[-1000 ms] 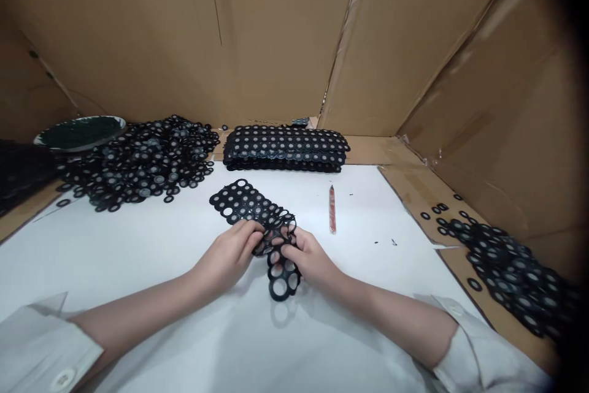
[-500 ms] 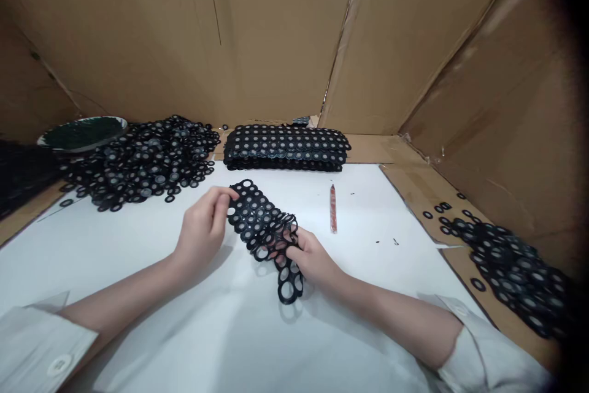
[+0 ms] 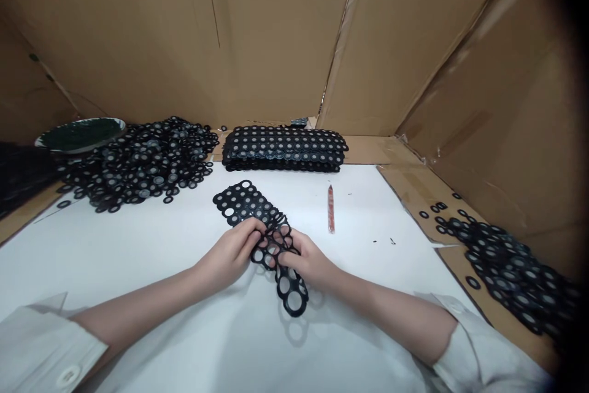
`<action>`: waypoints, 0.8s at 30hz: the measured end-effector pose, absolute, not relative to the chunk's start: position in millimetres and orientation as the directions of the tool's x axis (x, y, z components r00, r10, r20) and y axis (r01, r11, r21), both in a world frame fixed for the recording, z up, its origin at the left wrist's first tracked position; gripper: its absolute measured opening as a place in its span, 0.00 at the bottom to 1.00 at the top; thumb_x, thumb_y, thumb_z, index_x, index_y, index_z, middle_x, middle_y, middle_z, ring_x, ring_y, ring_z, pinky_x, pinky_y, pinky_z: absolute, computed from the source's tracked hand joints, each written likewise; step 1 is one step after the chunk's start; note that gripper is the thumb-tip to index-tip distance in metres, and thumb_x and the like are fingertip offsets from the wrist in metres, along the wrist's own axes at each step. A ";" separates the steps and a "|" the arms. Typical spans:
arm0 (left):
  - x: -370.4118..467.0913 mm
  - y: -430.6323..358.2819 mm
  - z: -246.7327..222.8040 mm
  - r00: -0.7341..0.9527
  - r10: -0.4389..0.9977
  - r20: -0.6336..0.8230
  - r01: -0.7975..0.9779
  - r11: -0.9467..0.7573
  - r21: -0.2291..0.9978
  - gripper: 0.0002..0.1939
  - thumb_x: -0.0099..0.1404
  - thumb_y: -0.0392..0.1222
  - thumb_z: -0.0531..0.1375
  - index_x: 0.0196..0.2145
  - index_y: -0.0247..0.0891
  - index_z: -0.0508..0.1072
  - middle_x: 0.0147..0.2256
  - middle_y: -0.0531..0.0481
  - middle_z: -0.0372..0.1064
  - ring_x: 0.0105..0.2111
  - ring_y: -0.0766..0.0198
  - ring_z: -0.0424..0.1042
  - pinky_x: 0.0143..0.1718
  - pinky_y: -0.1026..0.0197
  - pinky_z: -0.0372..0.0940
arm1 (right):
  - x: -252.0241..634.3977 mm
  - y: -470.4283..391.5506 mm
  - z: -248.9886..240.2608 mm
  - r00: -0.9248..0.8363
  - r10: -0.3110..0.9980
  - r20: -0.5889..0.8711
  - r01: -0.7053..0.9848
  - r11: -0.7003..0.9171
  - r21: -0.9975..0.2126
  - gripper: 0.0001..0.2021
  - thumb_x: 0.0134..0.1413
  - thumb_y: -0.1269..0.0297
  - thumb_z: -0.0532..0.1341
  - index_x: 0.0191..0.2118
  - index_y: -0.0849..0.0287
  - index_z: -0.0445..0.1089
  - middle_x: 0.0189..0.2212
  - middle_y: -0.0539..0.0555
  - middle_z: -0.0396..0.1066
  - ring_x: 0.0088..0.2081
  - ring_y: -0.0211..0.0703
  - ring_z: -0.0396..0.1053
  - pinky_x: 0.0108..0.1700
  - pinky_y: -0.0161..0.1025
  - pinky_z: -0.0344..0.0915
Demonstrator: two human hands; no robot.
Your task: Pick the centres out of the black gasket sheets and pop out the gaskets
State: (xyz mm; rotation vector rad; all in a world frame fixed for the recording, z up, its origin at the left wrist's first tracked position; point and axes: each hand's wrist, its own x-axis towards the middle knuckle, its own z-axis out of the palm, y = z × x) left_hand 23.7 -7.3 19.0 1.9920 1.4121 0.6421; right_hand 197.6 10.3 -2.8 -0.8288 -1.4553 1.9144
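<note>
A sheet of joined black rings (image 3: pixel 246 202) lies slantwise over the middle of the white surface, its far end flat and its near end raised. My left hand (image 3: pixel 237 249) pinches the sheet's left edge about midway along. On the other side, my right hand (image 3: pixel 306 258) grips the near part, thumb on top and fingers seen through the ring holes. A short tail of larger-looking rings (image 3: pixel 294 302) hangs down below the right hand. Some of the fingertips are hidden behind the rings.
A heap of loose black rings (image 3: pixel 147 166) lies at the back left beside a shallow bowl (image 3: pixel 80 135). Stacked ring sheets (image 3: pixel 285 148) stand at the back. A red pointed tool (image 3: pixel 331 209) is right of centre. More rings (image 3: pixel 515 270) lie on cardboard at right.
My left hand has moved from the sheet's far corner down and right to its middle, close to my right hand. The far end has settled left, and the near tail has swung slightly right.
</note>
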 end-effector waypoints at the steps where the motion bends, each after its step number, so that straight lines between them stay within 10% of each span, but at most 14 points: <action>1: 23.3 -6.4 19.8 0.298 0.954 0.033 0.644 -0.226 0.731 0.11 0.65 0.41 0.42 0.34 0.39 0.62 0.31 0.50 0.66 0.32 0.63 0.65 0.33 0.61 0.60 | 198.6 11.5 -3.4 -0.651 0.749 -0.125 -0.078 -0.230 -0.970 0.14 0.43 0.74 0.54 0.40 0.59 0.61 0.26 0.48 0.65 0.28 0.35 0.64 0.29 0.33 0.61; 19: 21.4 -14.7 13.9 0.277 0.961 -0.008 0.682 -0.191 0.706 0.08 0.64 0.40 0.42 0.36 0.39 0.59 0.35 0.48 0.61 0.35 0.61 0.63 0.36 0.56 0.60 | 208.3 19.4 2.0 -0.810 0.571 -0.138 -0.066 -0.322 -0.945 0.10 0.48 0.66 0.55 0.39 0.59 0.59 0.28 0.50 0.65 0.27 0.35 0.64 0.26 0.32 0.62; 24: 23.2 -16.9 12.2 0.308 0.951 -0.004 0.670 -0.214 0.710 0.09 0.63 0.40 0.45 0.41 0.40 0.59 0.39 0.47 0.63 0.38 0.60 0.64 0.38 0.55 0.61 | 198.8 14.0 1.5 -0.649 0.753 -0.105 0.007 -0.133 -0.991 0.17 0.43 0.63 0.62 0.40 0.58 0.59 0.32 0.50 0.65 0.33 0.36 0.64 0.36 0.36 0.64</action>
